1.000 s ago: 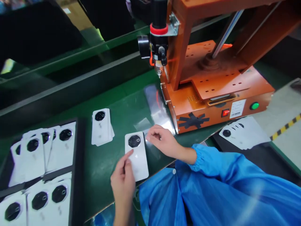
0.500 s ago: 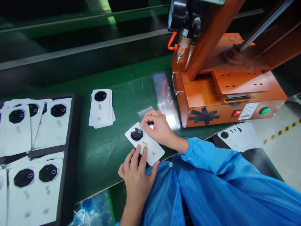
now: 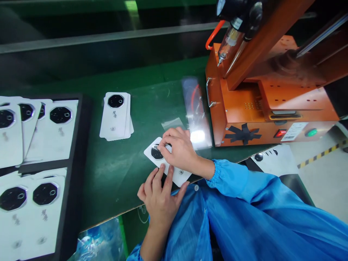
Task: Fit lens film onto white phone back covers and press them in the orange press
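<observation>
A white phone-back-shaped sheet (image 3: pixel 151 150) with a black octagonal camera print lies tilted at the front edge of the green table. My left hand (image 3: pixel 160 194) is open, its fingers spread and the fingertips resting on the sheet's near-left edge. Above the camera print, my right hand (image 3: pixel 179 146) has thumb and forefinger pinched together. Whatever is between them is too small to make out, and this hand covers part of the sheet. Further left, a short stack of similar white sheets (image 3: pixel 114 119) lies on the table.
At left stands a black divided tray (image 3: pixel 71 159) holding several white sheets. A clear plastic strip (image 3: pixel 196 108) lies before the orange press machine (image 3: pixel 239 119) at right. More sheets (image 3: pixel 277 159) lie at lower right, and a plastic bag (image 3: pixel 99 241) is below the table edge.
My right hand has shifted left, its pinch moving from the sheet's upper edge onto the camera print. My left hand stays at the near edge. The whole view has shifted slightly.
</observation>
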Tool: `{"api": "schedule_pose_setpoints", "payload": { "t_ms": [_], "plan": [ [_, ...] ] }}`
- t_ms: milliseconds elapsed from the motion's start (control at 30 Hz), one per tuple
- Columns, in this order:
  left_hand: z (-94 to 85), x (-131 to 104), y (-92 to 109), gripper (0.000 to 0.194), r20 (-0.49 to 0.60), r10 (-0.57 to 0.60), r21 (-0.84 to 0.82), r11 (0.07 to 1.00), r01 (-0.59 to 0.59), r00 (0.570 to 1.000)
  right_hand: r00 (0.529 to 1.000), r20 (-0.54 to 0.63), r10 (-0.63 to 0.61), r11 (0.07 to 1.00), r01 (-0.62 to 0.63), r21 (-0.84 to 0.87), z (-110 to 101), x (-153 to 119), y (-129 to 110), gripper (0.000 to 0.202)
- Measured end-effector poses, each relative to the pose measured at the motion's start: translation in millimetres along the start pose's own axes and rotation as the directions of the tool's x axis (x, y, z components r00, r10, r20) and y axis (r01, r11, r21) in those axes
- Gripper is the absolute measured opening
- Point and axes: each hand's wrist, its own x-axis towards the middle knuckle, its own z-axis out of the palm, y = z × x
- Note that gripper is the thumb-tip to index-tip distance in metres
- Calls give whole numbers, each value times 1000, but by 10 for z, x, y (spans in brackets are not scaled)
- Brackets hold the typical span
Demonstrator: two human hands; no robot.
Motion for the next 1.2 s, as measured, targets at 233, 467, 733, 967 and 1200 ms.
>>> {"api": "schedule_pose_setpoints", "payload": {
  "t_ms": [233,467,733,967,1200],
  "plan": [
    [-13,0,11,73,-3,4,30,1000,-4,1000,999,-30,-33,999,33,-21,13,0,54,16],
    [-21,-3,-1,73,12,4,21,1000,-4,1000,998,-23,-54,997,53,-58,25,-18,59,17],
    [-27,6,15,67,4,17,32,999,-17,1000,986,-47,-163,971,152,-183,-53,-84,57,22],
    [-55,32,9,61,16,10,26,1000,-10,1000,949,107,-296,928,312,-205,-485,-449,-64,39],
    [-293,192,-96,40,-72,227,-30,973,-230,971,879,194,-436,892,451,-39,-781,-968,-42,35]
  ]
}}
